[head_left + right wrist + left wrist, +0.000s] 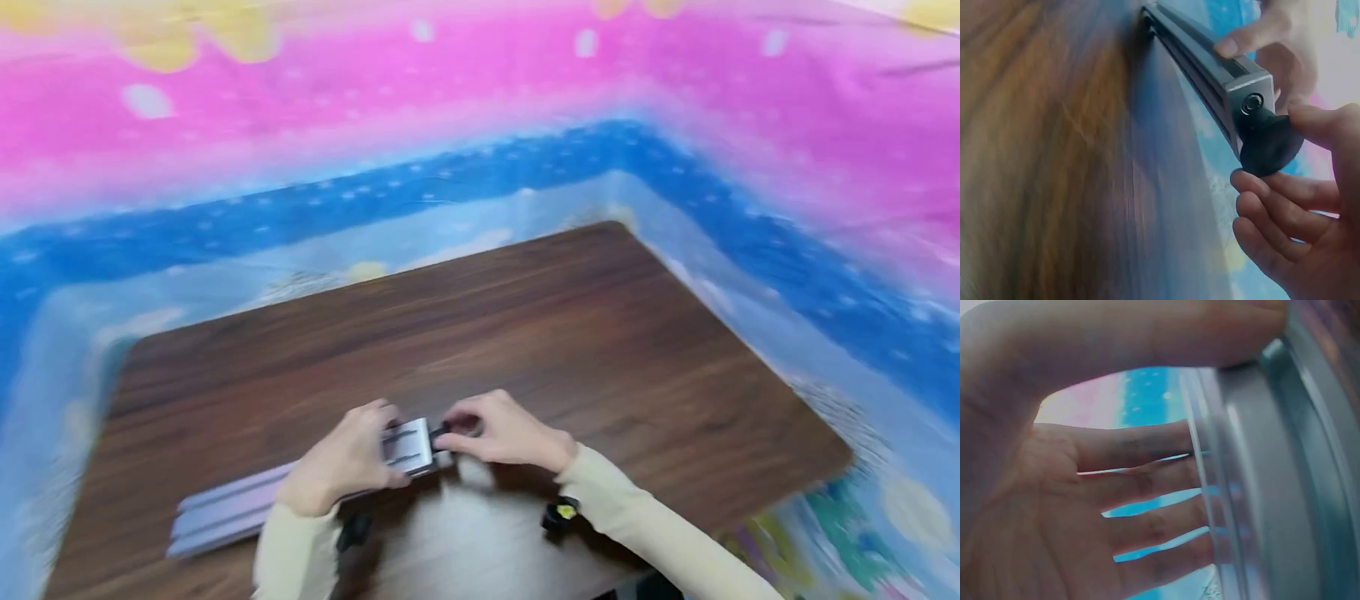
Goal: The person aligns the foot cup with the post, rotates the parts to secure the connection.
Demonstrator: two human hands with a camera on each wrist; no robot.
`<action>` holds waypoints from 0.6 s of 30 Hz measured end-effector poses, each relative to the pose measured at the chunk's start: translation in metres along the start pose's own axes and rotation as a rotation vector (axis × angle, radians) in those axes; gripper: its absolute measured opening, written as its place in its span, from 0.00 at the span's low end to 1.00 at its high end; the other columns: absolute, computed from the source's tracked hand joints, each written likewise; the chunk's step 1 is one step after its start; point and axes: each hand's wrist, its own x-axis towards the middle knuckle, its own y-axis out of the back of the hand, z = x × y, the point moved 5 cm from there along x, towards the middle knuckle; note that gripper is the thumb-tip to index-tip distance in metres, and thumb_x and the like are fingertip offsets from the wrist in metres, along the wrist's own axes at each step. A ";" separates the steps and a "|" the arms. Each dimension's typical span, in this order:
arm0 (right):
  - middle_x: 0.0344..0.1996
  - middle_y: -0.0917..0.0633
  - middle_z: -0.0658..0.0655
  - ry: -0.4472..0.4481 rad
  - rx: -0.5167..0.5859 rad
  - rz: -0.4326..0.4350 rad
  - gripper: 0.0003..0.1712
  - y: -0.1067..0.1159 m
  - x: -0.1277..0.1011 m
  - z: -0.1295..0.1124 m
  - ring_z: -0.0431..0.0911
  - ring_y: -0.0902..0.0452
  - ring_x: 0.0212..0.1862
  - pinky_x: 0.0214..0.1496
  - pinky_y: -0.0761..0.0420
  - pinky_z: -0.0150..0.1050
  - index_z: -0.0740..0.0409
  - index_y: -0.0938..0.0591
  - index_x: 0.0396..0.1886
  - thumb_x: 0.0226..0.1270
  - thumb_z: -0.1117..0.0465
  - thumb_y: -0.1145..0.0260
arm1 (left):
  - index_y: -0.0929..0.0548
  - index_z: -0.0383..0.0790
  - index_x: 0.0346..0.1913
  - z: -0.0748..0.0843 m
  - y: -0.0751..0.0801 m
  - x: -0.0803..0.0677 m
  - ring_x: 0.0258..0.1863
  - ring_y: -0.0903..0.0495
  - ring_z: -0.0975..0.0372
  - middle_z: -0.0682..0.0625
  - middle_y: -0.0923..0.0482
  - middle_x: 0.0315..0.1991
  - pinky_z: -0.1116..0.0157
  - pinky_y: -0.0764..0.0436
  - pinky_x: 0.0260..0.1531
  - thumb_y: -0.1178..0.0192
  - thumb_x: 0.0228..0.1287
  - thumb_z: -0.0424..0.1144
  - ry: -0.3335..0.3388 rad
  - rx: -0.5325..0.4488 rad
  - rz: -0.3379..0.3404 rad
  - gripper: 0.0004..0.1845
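A grey metal rail [300, 492] is being held low over the near part of the brown wooden surface [600, 350], its length running from lower left to the middle in the head view. Its right end [1249, 100] is being met by a black knob [1270, 145], which is touching the end face beside a small round hole.

The knob is being pinched by the right hand [498, 433], the thumb lying on one side and the curled fingers [1272, 200] on the other. The rail is being gripped near that same end by the left hand [345, 462]; in the left wrist view the thumb is being pressed on top of the rail [1272, 487] and the fingers [1141, 487] are being wrapped beneath it.

Both arms are being covered by cream sleeves [645, 525]. The surface is being surrounded by a cloth [450, 108] coloured pink, blue and yellow.
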 end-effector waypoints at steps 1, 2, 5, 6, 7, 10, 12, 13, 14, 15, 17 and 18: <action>0.37 0.10 0.50 0.009 0.003 -0.035 0.18 -0.002 0.002 0.006 0.31 0.17 0.36 0.41 0.19 0.25 0.57 0.12 0.46 0.67 0.49 0.30 | 0.17 0.32 0.41 0.000 -0.005 0.001 0.33 0.23 0.60 0.49 0.21 0.35 0.63 0.21 0.34 0.17 0.28 0.36 0.012 0.008 0.001 0.30; 0.38 0.10 0.50 0.011 -0.002 -0.068 0.18 -0.003 0.002 0.012 0.30 0.18 0.36 0.42 0.20 0.23 0.57 0.13 0.47 0.68 0.48 0.31 | 0.17 0.32 0.41 0.001 -0.011 0.004 0.33 0.24 0.61 0.49 0.21 0.36 0.63 0.22 0.34 0.17 0.28 0.37 0.023 0.018 -0.002 0.31; 0.40 0.10 0.51 0.071 0.011 -0.192 0.20 -0.024 0.016 0.014 0.27 0.20 0.37 0.43 0.23 0.19 0.59 0.13 0.51 0.70 0.48 0.32 | 0.18 0.30 0.45 -0.011 -0.018 -0.015 0.33 0.24 0.61 0.48 0.22 0.38 0.62 0.22 0.32 0.16 0.31 0.39 0.109 0.043 -0.007 0.33; 0.41 0.11 0.51 0.101 0.012 -0.233 0.21 -0.032 0.020 0.011 0.27 0.21 0.38 0.44 0.24 0.18 0.59 0.14 0.52 0.71 0.48 0.33 | 0.18 0.30 0.46 -0.015 -0.019 -0.025 0.33 0.24 0.61 0.48 0.22 0.39 0.62 0.22 0.31 0.16 0.32 0.40 0.146 0.056 -0.005 0.34; 0.41 0.11 0.50 0.129 0.003 -0.260 0.21 -0.037 0.023 0.009 0.27 0.21 0.38 0.44 0.24 0.18 0.58 0.14 0.52 0.71 0.48 0.33 | 0.18 0.29 0.47 -0.017 -0.020 -0.032 0.33 0.24 0.61 0.47 0.22 0.40 0.61 0.22 0.31 0.16 0.33 0.40 0.176 0.067 -0.004 0.34; 0.41 0.13 0.50 0.174 -0.042 -0.284 0.21 -0.041 0.021 0.010 0.31 0.22 0.38 0.43 0.25 0.20 0.58 0.14 0.53 0.71 0.48 0.33 | 0.19 0.29 0.50 -0.014 -0.027 -0.037 0.35 0.22 0.59 0.45 0.21 0.43 0.58 0.21 0.33 0.17 0.36 0.41 0.220 0.099 0.000 0.35; 0.40 0.14 0.50 0.194 -0.085 -0.284 0.21 -0.037 0.015 0.013 0.34 0.22 0.38 0.44 0.24 0.24 0.57 0.14 0.53 0.71 0.47 0.34 | 0.19 0.29 0.50 -0.008 -0.032 -0.034 0.35 0.22 0.57 0.44 0.21 0.44 0.56 0.20 0.35 0.17 0.37 0.41 0.234 0.120 0.001 0.35; 0.40 0.14 0.49 0.199 -0.113 -0.282 0.22 -0.034 0.011 0.015 0.36 0.23 0.38 0.45 0.24 0.27 0.56 0.14 0.53 0.72 0.46 0.34 | 0.19 0.28 0.51 -0.005 -0.035 -0.031 0.36 0.22 0.56 0.43 0.21 0.44 0.55 0.20 0.36 0.17 0.38 0.41 0.238 0.125 -0.005 0.35; 0.40 0.14 0.50 0.200 -0.130 -0.284 0.22 -0.032 0.007 0.017 0.37 0.23 0.39 0.46 0.23 0.30 0.57 0.14 0.54 0.72 0.46 0.35 | 0.19 0.28 0.51 -0.001 -0.038 -0.029 0.37 0.21 0.55 0.41 0.21 0.45 0.54 0.19 0.38 0.18 0.39 0.41 0.241 0.131 -0.008 0.35; 0.40 0.15 0.50 0.200 -0.144 -0.288 0.22 -0.029 0.003 0.019 0.38 0.23 0.39 0.48 0.22 0.32 0.56 0.14 0.54 0.72 0.45 0.36 | 0.20 0.27 0.52 0.002 -0.042 -0.027 0.39 0.20 0.53 0.40 0.21 0.47 0.52 0.18 0.40 0.18 0.40 0.40 0.244 0.133 -0.011 0.35; 0.41 0.15 0.49 0.183 -0.175 -0.277 0.23 -0.021 -0.007 0.025 0.39 0.23 0.40 0.50 0.22 0.36 0.56 0.14 0.54 0.72 0.44 0.36 | 0.20 0.26 0.52 0.008 -0.049 -0.018 0.42 0.20 0.51 0.38 0.21 0.47 0.51 0.18 0.43 0.18 0.41 0.40 0.222 0.125 -0.015 0.35; 0.41 0.15 0.49 0.173 -0.187 -0.269 0.24 -0.016 -0.012 0.029 0.39 0.23 0.41 0.51 0.21 0.37 0.56 0.14 0.55 0.72 0.44 0.36 | 0.20 0.26 0.53 0.011 -0.053 -0.014 0.44 0.20 0.50 0.37 0.21 0.48 0.50 0.18 0.45 0.18 0.41 0.40 0.208 0.123 -0.011 0.35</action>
